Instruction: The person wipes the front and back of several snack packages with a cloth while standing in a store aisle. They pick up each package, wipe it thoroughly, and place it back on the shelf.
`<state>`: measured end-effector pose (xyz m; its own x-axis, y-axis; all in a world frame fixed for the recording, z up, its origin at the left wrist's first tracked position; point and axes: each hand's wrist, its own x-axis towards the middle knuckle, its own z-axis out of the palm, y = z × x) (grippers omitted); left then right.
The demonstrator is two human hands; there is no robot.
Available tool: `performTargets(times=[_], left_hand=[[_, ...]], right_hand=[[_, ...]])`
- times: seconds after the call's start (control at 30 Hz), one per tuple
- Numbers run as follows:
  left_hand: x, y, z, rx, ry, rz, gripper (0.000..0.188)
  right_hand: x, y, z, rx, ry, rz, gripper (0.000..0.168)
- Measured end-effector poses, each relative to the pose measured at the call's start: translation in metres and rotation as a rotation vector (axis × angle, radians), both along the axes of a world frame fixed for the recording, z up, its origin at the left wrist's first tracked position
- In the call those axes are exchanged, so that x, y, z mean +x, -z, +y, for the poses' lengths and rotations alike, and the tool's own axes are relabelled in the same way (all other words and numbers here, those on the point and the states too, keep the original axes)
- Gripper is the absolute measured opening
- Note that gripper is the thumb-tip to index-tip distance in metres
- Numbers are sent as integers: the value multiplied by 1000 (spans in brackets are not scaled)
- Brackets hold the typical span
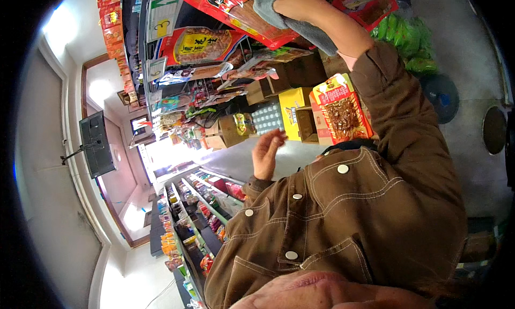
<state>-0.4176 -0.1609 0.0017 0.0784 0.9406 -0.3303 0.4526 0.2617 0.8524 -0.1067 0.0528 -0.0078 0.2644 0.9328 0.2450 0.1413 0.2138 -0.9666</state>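
At the top, my right hand (pixel 295 3) grips a grey cloth (pixel 307 32), which hangs down along the wrist. The cloth lies against or just in front of a large red snack packet (pixel 241 15) on the shelf; whether they touch I cannot tell. Another red packet (pixel 364 5) is beside the forearm. My left hand (pixel 266 152) hovers over the aisle floor, its fingers loosely bent and nothing seen in it. Beyond its fingertips are a tray with rows of round pale items (pixel 267 119) and a yellow carton (pixel 293 113).
Packaged snacks, including a red-and-yellow packet (pixel 201 45), hang along the shelf with price tags (pixel 163 19). Cardboard boxes (pixel 225 132) and a red-and-yellow snack pouch (pixel 342 109) sit low beside it. Green bagged goods (pixel 406 39) lie near a round blue object (pixel 440 98). Stocked shelving (pixel 197 220) lines the other side.
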Motion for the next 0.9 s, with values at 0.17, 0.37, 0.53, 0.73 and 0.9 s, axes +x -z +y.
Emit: performTargets(times=[0.17,0.37,0.53,0.73,0.9], left_hand=[[69,-104,83,916,274,559,58],[182,-176,180,1786,495,1184,94],[185,-174,209,1635,575,1225,84],[183,-184,215,1494,591,1080,62],[189,-188,211,1291,620,828,63]], right_hand=[[10,-14,-43,-33,-85,169,22],[8,3,-39,13,-30,161,22],[7,-3,-54,91,-198,179,20],[16,-8,-60,124,-251,194,21],[10,-13,-49,377,-320,314,25]])
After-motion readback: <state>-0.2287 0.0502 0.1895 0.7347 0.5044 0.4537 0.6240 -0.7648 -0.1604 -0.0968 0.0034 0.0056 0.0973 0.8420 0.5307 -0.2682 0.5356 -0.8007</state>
